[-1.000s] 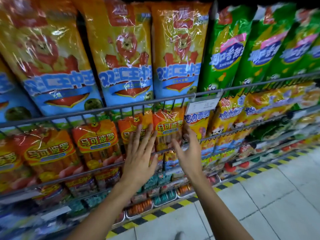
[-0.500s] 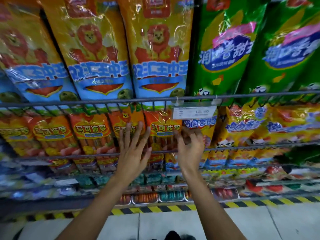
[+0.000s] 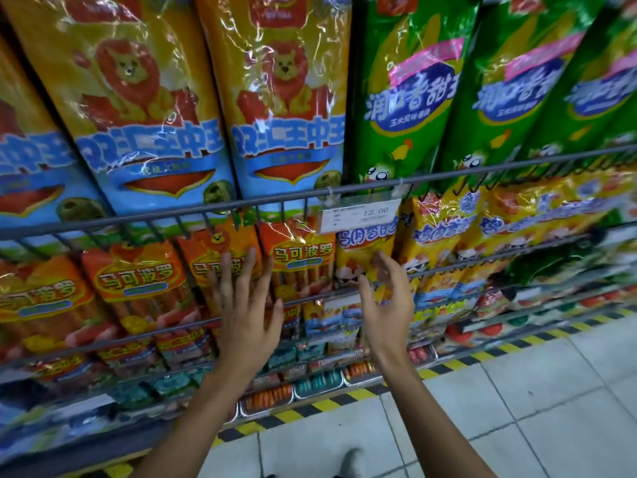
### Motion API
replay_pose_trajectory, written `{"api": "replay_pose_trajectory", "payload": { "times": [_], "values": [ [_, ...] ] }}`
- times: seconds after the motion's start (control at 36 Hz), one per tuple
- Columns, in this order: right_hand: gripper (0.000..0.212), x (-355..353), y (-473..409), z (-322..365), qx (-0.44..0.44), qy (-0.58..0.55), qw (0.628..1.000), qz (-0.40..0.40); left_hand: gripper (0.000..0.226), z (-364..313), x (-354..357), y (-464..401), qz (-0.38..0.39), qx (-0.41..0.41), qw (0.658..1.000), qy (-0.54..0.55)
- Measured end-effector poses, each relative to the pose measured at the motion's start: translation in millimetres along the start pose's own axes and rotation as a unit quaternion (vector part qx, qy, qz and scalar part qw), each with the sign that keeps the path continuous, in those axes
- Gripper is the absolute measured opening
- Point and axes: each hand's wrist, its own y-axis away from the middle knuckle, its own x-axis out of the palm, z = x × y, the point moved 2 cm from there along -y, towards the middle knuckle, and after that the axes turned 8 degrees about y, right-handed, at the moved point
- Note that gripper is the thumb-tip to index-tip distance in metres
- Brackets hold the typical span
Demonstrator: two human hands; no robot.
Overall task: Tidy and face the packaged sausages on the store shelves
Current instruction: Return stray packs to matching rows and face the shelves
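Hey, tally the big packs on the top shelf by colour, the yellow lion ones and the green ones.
Yellow lion packs: 3, one cut off at the left edge
Green packs: 3, one cut off at the right edge
Total: 6

Upper shelf: lion packs [image 3: 275, 108] at 11 o'clock, corn packs [image 3: 410, 98] to their right at 1 o'clock.
Rail [image 3: 206, 210]: in front of both rows.
Price tag [image 3: 360, 215]: hangs on the rail, at 12 o'clock.
Lower shelf: sausage packs [image 3: 138, 281] at 9 o'clock, egg packs [image 3: 444, 236] at 3 o'clock.
Left hand [image 3: 246, 315]: before the sausage packs.
Right hand [image 3: 387, 305]: before the egg packs.
Floor [image 3: 517, 408]: at 5 o'clock.
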Motion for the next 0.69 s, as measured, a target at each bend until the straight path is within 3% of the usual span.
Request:
{"api": "replay_pose_trajectory", "payload": {
  "times": [0.08,0.31,0.42,0.56,0.69],
  "values": [
    [0.052,-14,0,-7,0.015,0.018,0.999,0.024,0.066,-17,3,3,-0.013,0.011,0.997,0.079],
    [0.070,-26,-19,-17,-0.028,0.067,0.988,0.137,0.074,-85,32,-7,0.093,0.098,0.984,0.117],
    [0.079,-30,-31,-25,-0.032,0.090,0.977,0.190,0.082,-96,47,-12,0.118,0.041,0.989,0.079],
    [0.067,-36,-50,-31,-0.051,0.102,0.983,0.142,0.080,-106,58,-15,0.102,0.014,0.994,0.033],
    [0.040,-41,-65,-39,-0.040,0.015,0.997,0.060,0.083,-110,65,-14,0.084,-0.012,0.996,0.009]
  ]
}}
